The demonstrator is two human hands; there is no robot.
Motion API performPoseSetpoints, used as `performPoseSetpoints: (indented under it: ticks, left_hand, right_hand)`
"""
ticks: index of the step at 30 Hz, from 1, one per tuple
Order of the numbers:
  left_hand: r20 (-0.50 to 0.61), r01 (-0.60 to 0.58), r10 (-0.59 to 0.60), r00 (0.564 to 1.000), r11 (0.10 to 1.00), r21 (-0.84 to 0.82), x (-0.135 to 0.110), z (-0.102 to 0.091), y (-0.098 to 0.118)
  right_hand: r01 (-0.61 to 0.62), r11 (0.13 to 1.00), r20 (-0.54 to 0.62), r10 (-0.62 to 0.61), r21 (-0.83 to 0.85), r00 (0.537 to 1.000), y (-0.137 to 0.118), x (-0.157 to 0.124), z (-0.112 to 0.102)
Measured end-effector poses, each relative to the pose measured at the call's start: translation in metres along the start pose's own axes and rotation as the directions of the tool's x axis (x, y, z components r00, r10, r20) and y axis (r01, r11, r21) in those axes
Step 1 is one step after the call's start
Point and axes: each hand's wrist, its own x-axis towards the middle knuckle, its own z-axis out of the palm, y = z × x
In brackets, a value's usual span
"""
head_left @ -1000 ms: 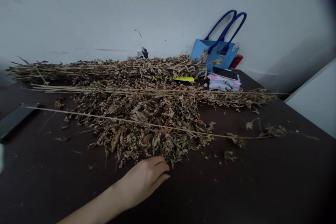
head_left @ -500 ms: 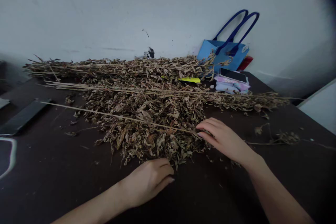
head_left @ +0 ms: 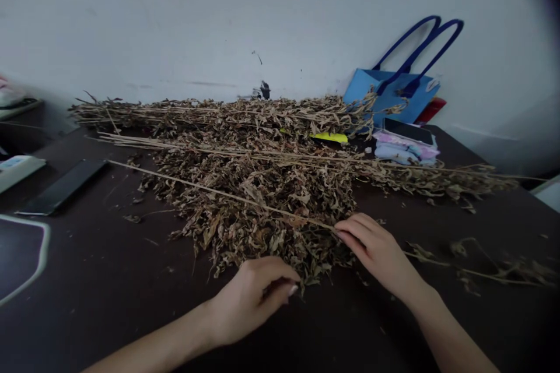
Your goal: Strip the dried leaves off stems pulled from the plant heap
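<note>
A long, thin dried plant stem [head_left: 210,189] slants across a heap of dry, curled brown leaves [head_left: 262,180]. My right hand [head_left: 376,247] pinches this stem between thumb and fingers at the heap's right side. Beyond that hand, a leafy dried stalk [head_left: 494,274] trails over the dark table. My left hand [head_left: 258,297] is at the front edge of the heap, its fingers bent and the thumb brought to the fingertips. What sits between those fingertips, if anything, is too small to make out.
Bundles of dried stalks [head_left: 210,111] lie along the wall behind the heap. Back right are a blue bag [head_left: 389,93], a phone [head_left: 409,130] on folded cloth [head_left: 402,148] and a yellow item [head_left: 330,137]. A dark flat slab [head_left: 65,186] lies left on the table [head_left: 131,291].
The view has turned a little left, so things sit further right in the picture. My left thumb and fingers have bowed into a pinch. My right hand stays on the stem.
</note>
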Motion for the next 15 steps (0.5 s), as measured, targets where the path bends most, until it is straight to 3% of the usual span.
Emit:
performPoseSetpoints:
  ticks: [5, 11, 15]
  left_hand:
    - [-0.153, 0.159, -0.234, 0.960, 0.908, -0.387, 0.004, -0.008, -0.006]
    - [-0.364, 0.015, -0.364, 0.858, 0.724, -0.690, 0.012, -0.030, -0.009]
    - [-0.419, -0.067, -0.418, 0.806, 0.639, -0.766, 0.013, -0.038, -0.011]
  right_hand:
    - [0.038, 0.999, -0.171, -0.041, -0.023, 0.984, -0.003, -0.003, -0.001]
    - [0.080, 0.987, -0.313, -0.120, -0.139, 0.942, -0.006, -0.004, 0.002]
    - [0.112, 0.973, -0.360, -0.180, -0.203, 0.915, -0.008, -0.005, 0.006]
